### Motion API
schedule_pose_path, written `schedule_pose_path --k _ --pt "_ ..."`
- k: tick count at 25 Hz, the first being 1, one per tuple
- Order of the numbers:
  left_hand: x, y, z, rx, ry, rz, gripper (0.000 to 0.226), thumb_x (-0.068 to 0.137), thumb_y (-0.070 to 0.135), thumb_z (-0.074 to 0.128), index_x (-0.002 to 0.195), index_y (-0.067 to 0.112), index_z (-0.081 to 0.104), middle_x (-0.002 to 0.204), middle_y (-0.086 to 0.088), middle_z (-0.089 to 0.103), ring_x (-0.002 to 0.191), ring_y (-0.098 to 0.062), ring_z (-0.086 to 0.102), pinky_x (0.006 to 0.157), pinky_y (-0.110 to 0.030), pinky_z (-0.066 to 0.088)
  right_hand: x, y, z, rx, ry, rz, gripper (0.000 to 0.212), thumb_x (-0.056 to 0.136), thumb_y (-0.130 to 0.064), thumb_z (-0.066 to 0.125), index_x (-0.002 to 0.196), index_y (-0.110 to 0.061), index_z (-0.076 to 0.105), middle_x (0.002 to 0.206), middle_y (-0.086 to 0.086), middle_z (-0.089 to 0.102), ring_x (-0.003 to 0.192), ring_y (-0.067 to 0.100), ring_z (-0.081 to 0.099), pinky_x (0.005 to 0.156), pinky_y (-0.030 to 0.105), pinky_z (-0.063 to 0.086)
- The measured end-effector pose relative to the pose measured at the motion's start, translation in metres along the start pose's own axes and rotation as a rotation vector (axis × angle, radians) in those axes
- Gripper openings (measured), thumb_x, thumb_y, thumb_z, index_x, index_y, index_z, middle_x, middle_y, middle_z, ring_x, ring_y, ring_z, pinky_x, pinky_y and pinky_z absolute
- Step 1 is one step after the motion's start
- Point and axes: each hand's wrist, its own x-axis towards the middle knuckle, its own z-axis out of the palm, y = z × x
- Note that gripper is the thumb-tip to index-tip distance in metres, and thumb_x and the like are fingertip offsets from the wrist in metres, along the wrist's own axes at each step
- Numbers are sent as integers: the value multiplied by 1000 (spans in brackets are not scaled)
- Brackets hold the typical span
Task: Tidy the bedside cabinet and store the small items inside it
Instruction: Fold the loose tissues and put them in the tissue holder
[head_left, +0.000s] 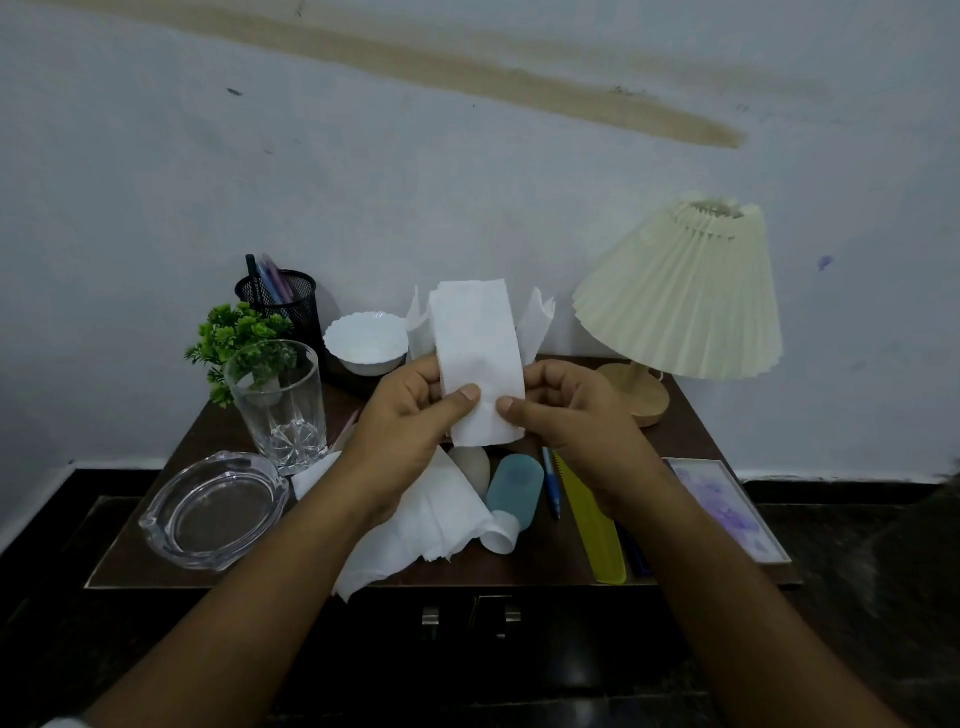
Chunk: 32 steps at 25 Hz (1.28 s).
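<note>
A folded white tissue (478, 348) stands upright above the dark wooden bedside cabinet (519, 564). My left hand (415, 421) pinches its lower left edge and my right hand (566, 415) pinches its lower right edge. More loose white tissue (421, 525) lies crumpled on the cabinet top below my hands. Beside it lie a small blue bottle (514, 488), a pale round object (470, 465), a blue pen (551, 486) and a yellow comb (595, 525). Two metal door handles (467, 618) show on the cabinet front.
On the left stand a drinking glass (278, 402), a glass ashtray (213, 512), a small green plant (234, 332), a black mesh pen holder (283, 299) and a white bowl (366, 343). A pleated lamp (680, 296) stands at the right, with a framed picture (727, 506) at the cabinet's right edge.
</note>
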Motion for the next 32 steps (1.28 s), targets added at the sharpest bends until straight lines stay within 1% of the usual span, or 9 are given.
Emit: schedule_pose_path --k 6,10,12,16,18,20,25,30,32 --pt "-2 1 -2 144 112 109 30 93 3 67 122 12 69 108 6 78 97 -11 75 70 -22 59 2 2 1 -76 98 -56 14 90 -9 73 100 -1 67 93 15 74 85 21 75 67 27 62" --pt "-1 -3 -5 212 56 40 35 92 11 71 127 14 68 112 3 77 100 -14 74 78 -31 61 1 2 4 -13 149 -79 15 90 -10 73 99 -1 66 90 16 73 83 21 74 64 28 62" --pt "0 -5 -9 427 54 87 33 92 16 73 125 18 70 110 7 77 98 -12 74 83 -39 62 2 3 4 -63 148 -93 14 90 -15 74 99 -6 67 89 11 73 84 20 74 66 32 63" --pt "5 5 -8 759 133 231 16 92 26 71 107 21 76 82 9 74 70 -5 65 61 -21 51 10 3 3 -281 207 -243 6 89 -21 74 90 -18 70 79 -3 71 75 15 69 71 43 62" --pt "10 14 -3 879 227 287 12 91 33 70 87 22 72 67 8 65 59 -8 57 53 -24 41 16 -2 4 -398 276 -330 7 87 -25 74 85 -22 68 75 -8 67 70 12 64 68 44 59" --pt "22 22 1 981 312 319 19 90 37 69 81 21 66 66 8 63 61 -10 57 55 -30 42 24 -12 4 -490 340 -400 10 86 -29 73 85 -22 66 75 -10 65 67 10 61 63 40 57" --pt "64 37 2 1178 335 291 17 91 33 63 93 18 69 87 1 71 76 -25 64 67 -40 56 54 -25 5 -542 354 -442 9 91 -23 69 88 -18 62 81 -4 64 66 14 62 59 26 48" --pt "86 34 -3 1397 276 276 18 93 30 62 92 15 72 86 -3 70 74 -25 60 63 -33 47 74 -13 8 -624 347 -418 8 89 -15 67 97 -16 63 83 -5 61 73 12 57 57 19 38" --pt "91 32 -3 1449 242 275 22 93 34 63 89 15 73 81 -1 66 78 -24 59 66 -33 43 79 -11 8 -635 347 -396 12 88 -14 66 101 -14 65 84 -5 62 74 13 57 58 23 40"
